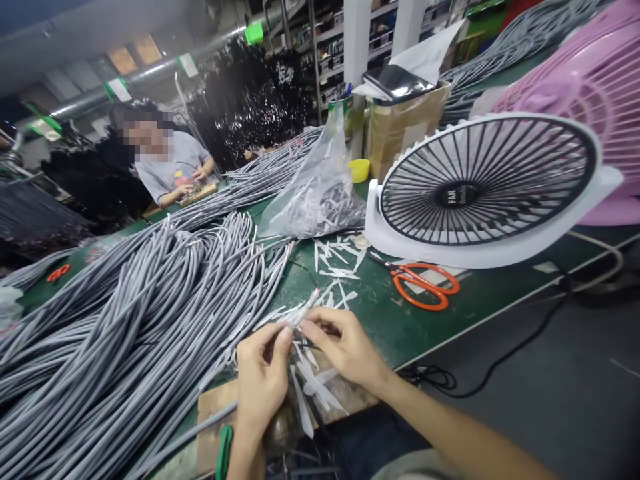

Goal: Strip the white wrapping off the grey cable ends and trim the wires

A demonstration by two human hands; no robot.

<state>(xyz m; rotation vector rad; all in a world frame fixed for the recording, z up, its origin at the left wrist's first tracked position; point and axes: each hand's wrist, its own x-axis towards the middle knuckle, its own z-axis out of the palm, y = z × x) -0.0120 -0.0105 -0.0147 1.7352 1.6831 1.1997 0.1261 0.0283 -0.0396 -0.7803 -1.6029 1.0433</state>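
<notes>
Both hands meet over the near edge of the bench, fingers pinched around the pale, stripped-looking end of a grey cable (309,303). My left hand (264,370) grips it from the left with thumb and forefinger. Close beside it, my right hand (345,343) pinches the same piece near its tip; the fingers partly cover it. White strips (315,387) lie below the hands on a wooden board (215,407), with more strips (337,257) farther back. A grey cable length (213,419) runs over the board toward my left wrist. A green handle-like object (225,452) is beside that wrist.
A large heap of grey cables (125,300) covers the left. Orange-handled scissors (425,285) lie right, before a white fan (480,190); a pink fan (590,100) stands behind. A plastic bag (320,200), yellow cup (359,171) and cardboard box (407,123) stand behind. Another person (175,160) sits across.
</notes>
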